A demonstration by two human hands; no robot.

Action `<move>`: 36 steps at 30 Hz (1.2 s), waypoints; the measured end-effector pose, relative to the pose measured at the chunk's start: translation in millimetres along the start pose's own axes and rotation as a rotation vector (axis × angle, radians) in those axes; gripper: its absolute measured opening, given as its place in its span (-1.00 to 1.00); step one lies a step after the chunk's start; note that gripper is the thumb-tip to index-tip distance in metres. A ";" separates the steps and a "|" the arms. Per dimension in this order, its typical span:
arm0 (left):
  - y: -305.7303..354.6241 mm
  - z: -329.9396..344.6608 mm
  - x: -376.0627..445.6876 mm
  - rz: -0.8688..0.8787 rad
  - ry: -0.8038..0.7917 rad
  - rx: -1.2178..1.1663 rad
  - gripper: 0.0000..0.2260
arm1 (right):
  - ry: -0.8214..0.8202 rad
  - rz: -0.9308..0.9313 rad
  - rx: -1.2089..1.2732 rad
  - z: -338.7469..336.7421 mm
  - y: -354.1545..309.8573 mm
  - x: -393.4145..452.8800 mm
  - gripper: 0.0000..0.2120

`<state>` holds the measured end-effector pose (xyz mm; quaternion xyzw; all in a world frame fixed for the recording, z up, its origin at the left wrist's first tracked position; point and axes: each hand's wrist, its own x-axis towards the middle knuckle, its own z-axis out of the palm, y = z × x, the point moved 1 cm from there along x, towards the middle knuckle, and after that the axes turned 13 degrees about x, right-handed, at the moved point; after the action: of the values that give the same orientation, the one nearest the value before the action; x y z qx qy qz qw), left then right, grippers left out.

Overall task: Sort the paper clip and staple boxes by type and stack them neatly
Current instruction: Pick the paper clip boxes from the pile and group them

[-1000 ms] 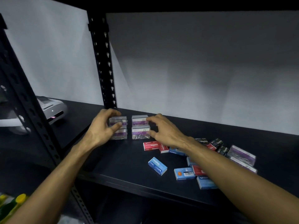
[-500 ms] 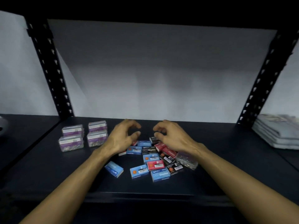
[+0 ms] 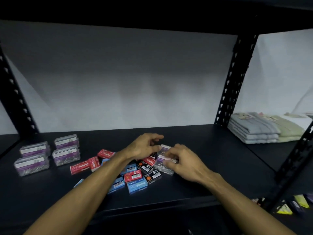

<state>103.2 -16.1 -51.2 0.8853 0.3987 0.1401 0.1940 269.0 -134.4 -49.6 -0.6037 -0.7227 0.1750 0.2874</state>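
Head view, stacked paper clip boxes [image 3: 49, 155]: four clear purple-labelled boxes, grouped at the shelf's [image 3: 211, 160] left, long axes running left-right; this type looks mostly sorted.
Staple boxes [image 3: 128, 172]: red, blue and black, jumbled mid-shelf, pointing every way; unsorted.
Left hand [image 3: 144, 146]: fingers half-curled, apparently empty.
Right hand [image 3: 184, 162]: fingers pinching a loose paper clip box [image 3: 163, 164], lying slantwise.

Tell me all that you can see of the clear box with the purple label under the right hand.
The clear paper clip box looks like transparent plastic, with a purple-and-white label on top and metal clips showing through its walls. It lies flat on the dark shelf, at the right edge of the mixed pile, beside a black staple box. The right hand rests its fingers on its top and right end. A second similar box sits just behind.
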 end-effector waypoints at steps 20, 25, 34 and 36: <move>11.9 10.1 17.2 0.041 -0.010 0.057 -0.69 | -0.094 0.160 0.091 -17.6 19.3 -2.1 -0.62; 12.2 16.1 20.3 0.043 0.066 0.020 -0.67 | -0.134 0.213 0.124 -19.4 22.3 -1.7 -0.57; 8.3 10.1 26.0 0.011 -0.039 -0.022 -0.59 | -0.082 0.177 0.240 -20.9 24.7 -1.9 -0.63; 8.6 8.0 25.9 0.007 -0.045 -0.016 -0.58 | -0.054 0.150 0.241 -21.3 25.9 -2.1 -0.64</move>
<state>128.7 -3.5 -52.0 0.8880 0.3901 0.1238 0.2097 302.6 -133.0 -49.1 -0.6121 -0.6570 0.2976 0.3242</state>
